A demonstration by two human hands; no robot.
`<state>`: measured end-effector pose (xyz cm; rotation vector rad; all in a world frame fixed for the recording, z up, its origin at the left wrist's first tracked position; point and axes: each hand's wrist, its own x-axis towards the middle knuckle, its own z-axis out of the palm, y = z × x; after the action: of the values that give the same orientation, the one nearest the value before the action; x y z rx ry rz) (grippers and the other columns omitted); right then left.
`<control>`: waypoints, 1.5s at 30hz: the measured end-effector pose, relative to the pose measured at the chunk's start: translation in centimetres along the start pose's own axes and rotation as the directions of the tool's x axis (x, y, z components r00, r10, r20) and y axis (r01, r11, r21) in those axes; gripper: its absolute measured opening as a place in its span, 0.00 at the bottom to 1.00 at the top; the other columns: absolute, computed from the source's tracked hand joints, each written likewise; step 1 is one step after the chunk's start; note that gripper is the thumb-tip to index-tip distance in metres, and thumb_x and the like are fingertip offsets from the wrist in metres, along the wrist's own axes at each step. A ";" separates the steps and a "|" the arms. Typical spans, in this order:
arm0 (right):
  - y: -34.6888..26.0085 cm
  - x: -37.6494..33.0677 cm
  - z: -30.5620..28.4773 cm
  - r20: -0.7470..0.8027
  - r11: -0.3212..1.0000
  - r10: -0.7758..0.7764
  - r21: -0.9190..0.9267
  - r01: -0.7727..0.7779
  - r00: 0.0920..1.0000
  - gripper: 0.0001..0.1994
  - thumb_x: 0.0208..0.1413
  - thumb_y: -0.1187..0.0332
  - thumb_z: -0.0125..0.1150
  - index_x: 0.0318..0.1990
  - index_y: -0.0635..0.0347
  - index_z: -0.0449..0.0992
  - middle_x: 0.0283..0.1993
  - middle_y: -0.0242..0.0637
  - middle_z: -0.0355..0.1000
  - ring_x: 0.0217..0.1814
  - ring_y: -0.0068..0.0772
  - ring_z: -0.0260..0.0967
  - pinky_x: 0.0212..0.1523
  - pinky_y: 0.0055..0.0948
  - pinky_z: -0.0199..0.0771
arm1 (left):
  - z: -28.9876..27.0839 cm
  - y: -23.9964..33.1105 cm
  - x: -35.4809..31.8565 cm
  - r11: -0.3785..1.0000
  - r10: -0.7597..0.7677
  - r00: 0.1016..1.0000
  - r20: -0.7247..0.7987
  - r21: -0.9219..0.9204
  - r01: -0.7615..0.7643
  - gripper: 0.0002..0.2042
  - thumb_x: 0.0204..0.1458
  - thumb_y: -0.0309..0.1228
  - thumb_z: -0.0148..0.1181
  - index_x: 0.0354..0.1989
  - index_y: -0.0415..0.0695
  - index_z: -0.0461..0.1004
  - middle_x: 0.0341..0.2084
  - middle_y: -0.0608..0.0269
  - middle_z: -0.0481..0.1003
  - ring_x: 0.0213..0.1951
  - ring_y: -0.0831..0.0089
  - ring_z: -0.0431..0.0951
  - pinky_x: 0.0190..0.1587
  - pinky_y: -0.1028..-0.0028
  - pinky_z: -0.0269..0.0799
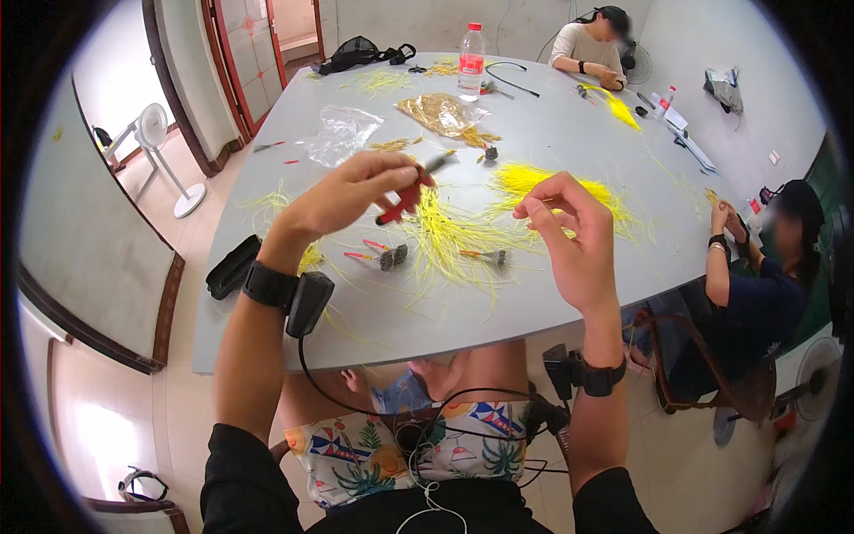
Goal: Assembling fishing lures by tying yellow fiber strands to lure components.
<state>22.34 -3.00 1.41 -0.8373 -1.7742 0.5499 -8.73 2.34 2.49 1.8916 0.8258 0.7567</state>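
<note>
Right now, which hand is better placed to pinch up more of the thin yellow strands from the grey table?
Right hand, probably: its fingertips look free above the yellow strands, while the left hand holds a red-handled tool.

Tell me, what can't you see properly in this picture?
- Head view: the red-handled tool in the left hand; fingers cover its handles, its tip is too small.
- What the right hand pinches: too thin to tell.
- Floor fan: cut off by the dark rim.
- Yellow strands: single ones blur together.

Large grey table [569, 133], pale tiled floor [191, 392], white standing fan [153, 129], red-framed door [245, 53].
</note>
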 end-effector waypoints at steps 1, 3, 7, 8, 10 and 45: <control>-0.3 0.0 -0.3 -0.001 1.000 0.001 0.000 -0.001 1.000 0.06 0.70 0.71 0.60 0.41 0.64 0.77 0.38 0.36 0.79 0.43 0.25 0.81 0.43 0.28 0.82 | 0.6 0.5 -0.1 1.000 -0.001 0.999 0.045 -0.029 0.003 0.19 0.75 0.41 0.50 0.55 0.39 0.80 0.40 0.64 0.81 0.42 0.78 0.80 0.45 0.75 0.78; -0.4 0.0 -1.1 0.110 0.989 0.027 0.138 -0.042 0.994 0.07 0.71 0.69 0.58 0.43 0.63 0.76 0.44 0.36 0.80 0.52 0.25 0.79 0.47 0.29 0.81 | 2.1 0.8 0.0 0.998 -0.001 0.996 0.094 -0.062 0.006 0.19 0.75 0.42 0.51 0.55 0.39 0.80 0.41 0.64 0.81 0.42 0.78 0.80 0.47 0.74 0.79; 0.1 0.0 -1.6 0.200 0.933 0.011 0.350 -0.082 0.980 0.07 0.72 0.68 0.57 0.46 0.62 0.76 0.50 0.38 0.78 0.57 0.27 0.77 0.51 0.30 0.82 | 3.7 1.1 -0.1 0.985 -0.012 0.995 0.100 -0.170 0.029 0.20 0.75 0.43 0.52 0.54 0.36 0.80 0.43 0.64 0.81 0.42 0.78 0.80 0.50 0.73 0.78; 0.0 0.1 -1.5 0.246 0.904 0.003 0.414 -0.107 0.969 0.07 0.73 0.68 0.57 0.47 0.62 0.75 0.51 0.39 0.78 0.58 0.28 0.76 0.52 0.30 0.82 | 3.8 1.2 -0.2 0.973 0.011 0.987 0.161 -0.228 0.027 0.21 0.75 0.44 0.53 0.54 0.35 0.80 0.42 0.63 0.81 0.42 0.79 0.80 0.51 0.73 0.78; 0.3 0.0 -1.1 0.288 0.869 -0.009 0.476 -0.135 0.958 0.07 0.73 0.68 0.56 0.49 0.62 0.75 0.52 0.39 0.78 0.59 0.29 0.76 0.54 0.31 0.83 | 3.7 0.6 0.0 0.975 0.033 0.977 0.213 -0.220 0.015 0.22 0.74 0.45 0.53 0.54 0.35 0.80 0.40 0.64 0.82 0.41 0.80 0.79 0.50 0.73 0.77; -0.3 -0.6 1.8 0.117 0.895 0.028 0.439 -0.077 0.993 0.03 0.67 0.78 0.57 0.44 0.66 0.76 0.40 0.35 0.77 0.40 0.20 0.78 0.38 0.22 0.81 | 7.1 1.9 0.5 0.975 0.032 0.996 -0.078 -0.215 -0.048 0.21 0.75 0.45 0.54 0.28 0.48 0.65 0.21 0.78 0.58 0.22 0.85 0.56 0.24 0.77 0.53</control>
<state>20.73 -3.62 0.64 -0.5429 -1.6312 1.0084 -2.47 -1.48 1.48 1.6980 0.7211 0.9086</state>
